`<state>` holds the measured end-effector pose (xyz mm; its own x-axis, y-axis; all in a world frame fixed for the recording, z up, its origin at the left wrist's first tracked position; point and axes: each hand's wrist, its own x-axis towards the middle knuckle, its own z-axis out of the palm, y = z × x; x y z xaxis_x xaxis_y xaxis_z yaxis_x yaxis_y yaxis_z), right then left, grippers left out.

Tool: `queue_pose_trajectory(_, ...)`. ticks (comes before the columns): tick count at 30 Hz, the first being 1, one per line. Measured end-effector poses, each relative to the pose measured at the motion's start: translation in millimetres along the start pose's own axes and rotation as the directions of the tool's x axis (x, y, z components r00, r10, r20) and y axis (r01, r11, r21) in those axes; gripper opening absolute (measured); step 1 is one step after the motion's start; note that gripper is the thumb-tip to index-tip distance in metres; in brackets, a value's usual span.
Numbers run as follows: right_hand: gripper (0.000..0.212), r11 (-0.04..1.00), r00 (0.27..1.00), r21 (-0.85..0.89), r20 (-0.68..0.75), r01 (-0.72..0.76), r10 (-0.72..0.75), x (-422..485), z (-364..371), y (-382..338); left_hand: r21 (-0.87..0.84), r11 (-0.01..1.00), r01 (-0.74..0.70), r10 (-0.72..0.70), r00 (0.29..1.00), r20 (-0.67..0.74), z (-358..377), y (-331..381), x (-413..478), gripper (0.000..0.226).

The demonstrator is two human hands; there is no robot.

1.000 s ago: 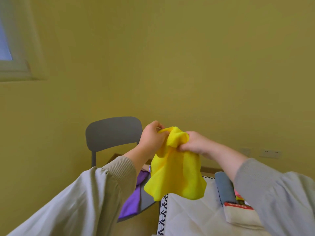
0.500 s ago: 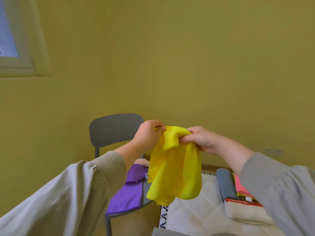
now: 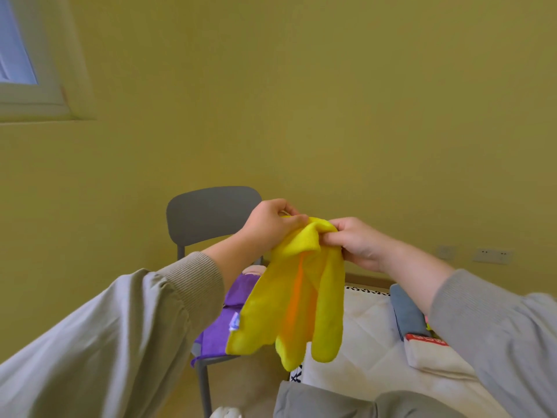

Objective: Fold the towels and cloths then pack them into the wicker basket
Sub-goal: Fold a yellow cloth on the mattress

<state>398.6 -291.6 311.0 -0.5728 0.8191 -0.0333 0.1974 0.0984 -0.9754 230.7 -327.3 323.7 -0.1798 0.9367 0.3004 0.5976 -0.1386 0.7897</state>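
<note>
I am holding the yellow cloth (image 3: 295, 303) up in the air. My left hand (image 3: 268, 227) is pinching its top edge with curled fingers, and my right hand (image 3: 355, 242) is gripping the bunched top just beside it, so the two hands are nearly touching. The cloth is hanging below them in loose folds, its lower edges dangling free and touching nothing. There is open air above my hands and out to both sides.

The top corners are buried in my fingers. One inner fold is showing orange, and I cannot tell why. Below my left hand a purple cloth (image 3: 220, 327) is lying on the seat of a grey chair (image 3: 211, 215), partly hidden behind the yellow cloth and my sleeve. Below my right hand a grey-blue folded towel (image 3: 405, 312) and a cream cloth with a red band (image 3: 434, 354) are lying on a white quilted surface (image 3: 361, 342), cut off by my right sleeve.

Beyond my hands a yellow-green wall is filling the view, with a window (image 3: 18, 55) far up past my left hand and wall sockets (image 3: 491, 256) out past my right.
</note>
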Motion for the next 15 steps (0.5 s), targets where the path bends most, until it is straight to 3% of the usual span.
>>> queue_pose_trajectory(8,0.018,0.983,0.982,-0.171,-0.164,0.066,-0.095,3,-1,4,-0.054,0.999,0.005,0.005,0.982,0.191,-8,-16,-6,0.013)
queue_pose_trajectory(11,0.011,0.973,0.971,-0.222,-0.211,0.063,-0.111,5,1,4,0.13,0.98,-0.147,0.131,0.984,0.122,-3,-16,-9,0.027)
queue_pose_trajectory(15,0.004,0.965,0.96,-0.258,-0.251,0.056,-0.123,5,2,4,0.233,0.93,-0.283,0.297,0.955,-0.028,0,-15,-10,0.02)
